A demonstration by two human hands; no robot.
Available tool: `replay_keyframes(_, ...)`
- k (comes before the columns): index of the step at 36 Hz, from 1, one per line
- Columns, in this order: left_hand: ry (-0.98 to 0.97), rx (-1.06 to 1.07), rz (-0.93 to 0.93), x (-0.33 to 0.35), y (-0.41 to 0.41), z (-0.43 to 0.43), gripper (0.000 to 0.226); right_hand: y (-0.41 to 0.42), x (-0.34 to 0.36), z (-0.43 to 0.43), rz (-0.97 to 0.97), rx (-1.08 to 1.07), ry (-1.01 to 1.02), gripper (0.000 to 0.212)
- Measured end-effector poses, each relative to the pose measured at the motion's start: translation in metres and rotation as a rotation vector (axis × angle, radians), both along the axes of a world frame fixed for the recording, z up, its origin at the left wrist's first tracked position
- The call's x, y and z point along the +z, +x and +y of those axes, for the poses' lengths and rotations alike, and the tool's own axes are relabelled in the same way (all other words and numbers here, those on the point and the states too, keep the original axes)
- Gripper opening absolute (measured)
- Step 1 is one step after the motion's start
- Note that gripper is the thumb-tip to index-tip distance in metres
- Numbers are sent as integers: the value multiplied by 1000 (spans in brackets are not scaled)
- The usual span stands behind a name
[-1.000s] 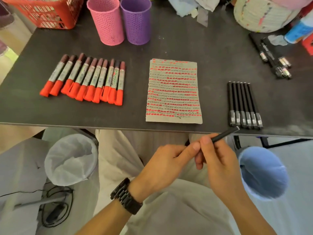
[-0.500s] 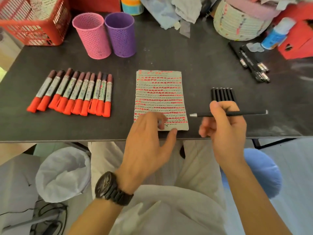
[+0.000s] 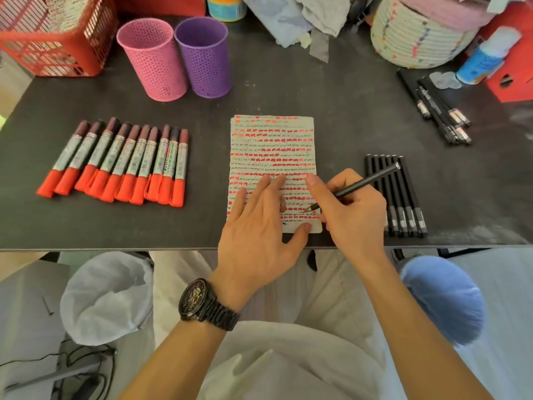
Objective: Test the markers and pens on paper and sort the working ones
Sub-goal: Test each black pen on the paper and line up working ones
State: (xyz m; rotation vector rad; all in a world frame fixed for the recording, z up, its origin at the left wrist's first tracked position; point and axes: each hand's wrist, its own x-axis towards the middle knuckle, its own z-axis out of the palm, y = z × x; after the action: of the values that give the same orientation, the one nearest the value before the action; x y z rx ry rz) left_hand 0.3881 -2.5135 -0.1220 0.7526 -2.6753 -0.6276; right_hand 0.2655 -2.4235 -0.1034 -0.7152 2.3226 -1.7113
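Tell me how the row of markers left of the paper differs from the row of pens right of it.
The markers are thick, with orange caps and grey labelled barrels; the pens are thin and black with silvery bands. The markers lie slanted, the pens nearly straight. The right hand hides part of the pens, none of the markers. Both lie side by side on the table.

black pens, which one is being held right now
The black pen pinched in the right hand, tip on the paper; the row of pens beside the paper and the far pile lie flat on the table.
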Motion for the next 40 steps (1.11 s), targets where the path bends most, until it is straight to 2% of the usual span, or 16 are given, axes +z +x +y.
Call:
replay_keyframes(5, -1, 12, 9, 0, 0, 1, 77, 1, -8, 5, 23, -50, 1, 37)
replay_keyframes(40, -3, 54, 71, -4, -2, 3, 75, 2, -8, 5, 126, 11, 49, 31)
